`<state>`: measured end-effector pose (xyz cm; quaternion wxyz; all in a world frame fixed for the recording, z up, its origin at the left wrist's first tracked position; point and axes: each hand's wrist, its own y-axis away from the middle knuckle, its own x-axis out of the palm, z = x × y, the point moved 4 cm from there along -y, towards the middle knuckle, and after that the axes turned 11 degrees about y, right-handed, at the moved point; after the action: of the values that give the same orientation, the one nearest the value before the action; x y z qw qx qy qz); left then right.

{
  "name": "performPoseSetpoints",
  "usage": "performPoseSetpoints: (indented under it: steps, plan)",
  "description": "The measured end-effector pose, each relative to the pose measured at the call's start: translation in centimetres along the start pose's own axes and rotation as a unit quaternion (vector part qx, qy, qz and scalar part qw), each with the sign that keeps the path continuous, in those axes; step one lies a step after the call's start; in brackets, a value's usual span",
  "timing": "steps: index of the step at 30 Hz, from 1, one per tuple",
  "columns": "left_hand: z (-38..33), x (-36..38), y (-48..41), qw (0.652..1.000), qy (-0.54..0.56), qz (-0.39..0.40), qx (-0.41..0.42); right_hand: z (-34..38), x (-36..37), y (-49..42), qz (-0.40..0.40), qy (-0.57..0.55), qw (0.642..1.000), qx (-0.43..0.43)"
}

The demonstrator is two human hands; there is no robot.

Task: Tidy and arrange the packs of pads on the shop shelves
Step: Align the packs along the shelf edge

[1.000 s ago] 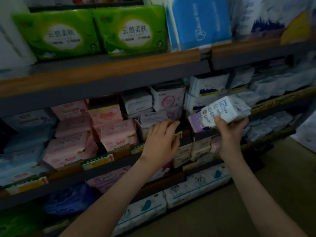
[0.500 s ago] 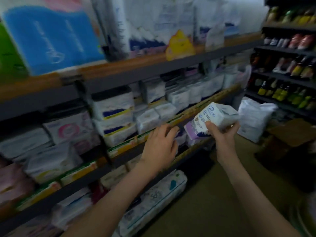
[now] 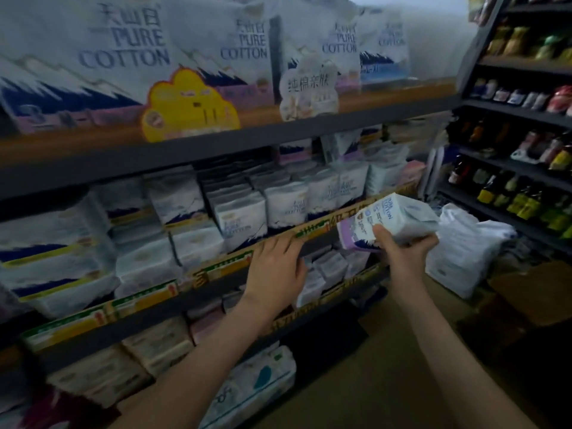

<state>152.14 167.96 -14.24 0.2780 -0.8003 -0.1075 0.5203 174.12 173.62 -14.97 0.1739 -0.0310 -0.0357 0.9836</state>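
The right grip (image 3: pixel 405 252) is clamped on a white and purple pack of pads (image 3: pixel 394 216), thumb on its printed face and fingers curled beneath. It holds the pack tilted, just in front of the middle shelf's price-strip edge (image 3: pixel 213 272). The left grip (image 3: pixel 275 270), fingers apart and straight, rests on that edge below a row of upright packs (image 3: pixel 241 219). A white plastic bag (image 3: pixel 464 252) sits to the right, near the bottles (image 3: pixel 523 202).

The left hand (image 3: pixel 275 270) and the right hand (image 3: pixel 405 252) are bare. Behind each wrist, the left forearm (image 3: pixel 210 366) and the right forearm (image 3: pixel 442 351) are bare too, uncovered along all their visible length, slim and smooth.
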Motion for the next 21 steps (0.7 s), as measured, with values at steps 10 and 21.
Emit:
performPoseSetpoints:
  steps: [10,21]
  plan:
    - [-0.9,6.6,-9.6,0.995,-0.076,-0.058,-0.017,-1.2,-0.3,-12.2,0.094,0.036,0.994,-0.033]
    - [-4.5,11.2,-14.5,0.987,-0.145,-0.025,-0.063,-0.7,-0.6,-18.5,0.166,-0.057,0.982,-0.077]
